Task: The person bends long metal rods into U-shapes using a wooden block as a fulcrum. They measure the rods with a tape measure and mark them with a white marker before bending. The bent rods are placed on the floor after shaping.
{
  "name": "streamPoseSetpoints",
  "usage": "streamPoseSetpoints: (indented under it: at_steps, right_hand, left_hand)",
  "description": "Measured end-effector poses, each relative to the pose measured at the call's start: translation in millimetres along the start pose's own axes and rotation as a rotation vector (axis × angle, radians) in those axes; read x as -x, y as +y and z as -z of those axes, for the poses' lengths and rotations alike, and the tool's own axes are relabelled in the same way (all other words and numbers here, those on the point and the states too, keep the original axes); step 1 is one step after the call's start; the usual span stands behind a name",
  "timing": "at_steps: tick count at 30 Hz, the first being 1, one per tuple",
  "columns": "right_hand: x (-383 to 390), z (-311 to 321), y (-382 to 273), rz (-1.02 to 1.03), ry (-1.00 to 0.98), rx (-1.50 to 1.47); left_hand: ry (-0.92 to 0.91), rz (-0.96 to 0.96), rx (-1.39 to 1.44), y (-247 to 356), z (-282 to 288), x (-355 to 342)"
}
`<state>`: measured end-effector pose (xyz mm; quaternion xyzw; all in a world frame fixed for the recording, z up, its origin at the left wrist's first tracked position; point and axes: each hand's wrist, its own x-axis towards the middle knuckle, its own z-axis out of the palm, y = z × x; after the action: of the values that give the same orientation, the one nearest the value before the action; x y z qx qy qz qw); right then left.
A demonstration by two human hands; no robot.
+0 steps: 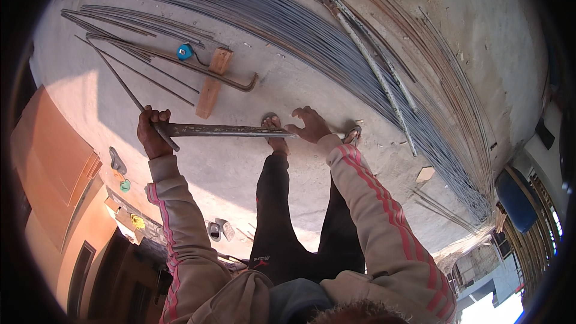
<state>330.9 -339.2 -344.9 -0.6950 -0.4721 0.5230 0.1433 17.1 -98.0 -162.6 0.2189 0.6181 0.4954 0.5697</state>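
My left hand point(153, 134) is closed around a thin steel rod point(117, 78), which slants from the far left down past my fist. A longer, thicker metal pipe point(225, 131) lies crosswise in front of my legs, its left end at my left fist; whether the fist grips it too is hard to see. My right hand point(311, 125) is open, fingers apart, at the pipe's right end; contact there is unclear. Beyond the pipe, a wooden block point(211, 90) rests on the floor, with a bent steel bar point(240, 86) across it.
A blue tape measure point(185, 51) lies beside several loose rods point(120, 21). A long bundle of steel rods point(312, 42) curves across the far floor, with whitish pipes point(372, 54) over it. My sandalled feet point(273, 123) stand near the pipe. Shoes point(117, 160) lie at the left.
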Motion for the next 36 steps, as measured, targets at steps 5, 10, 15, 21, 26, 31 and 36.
streamPoseSetpoints:
  at_steps: [5,10,15,21,26,31,36]
  right_hand:
    - [-10,122,145,-0.341,0.564,0.169]
    - [-24,209,261,-0.704,0.491,0.521]
    - [-26,230,330,-0.796,0.169,0.625]
    - [-3,222,372,-0.457,0.107,0.621]
    - [58,243,315,-0.231,0.174,0.372]
    - [114,320,163,-0.237,0.001,-0.203]
    - [116,366,23,-0.144,-0.049,-0.715]
  left_hand:
    - [-0.106,-0.008,-0.048,2,10,-4]
    - [-0.220,0.024,-0.050,8,26,-11]
    - [-0.300,0.058,-0.015,14,41,-11]
    - [-0.136,0.029,-0.021,10,35,-5]
    - [-0.075,-0.009,-0.067,4,21,2]
    - [-0.029,-0.092,0.017,-7,11,4]
    - [0.054,-0.006,0.068,-8,11,0]
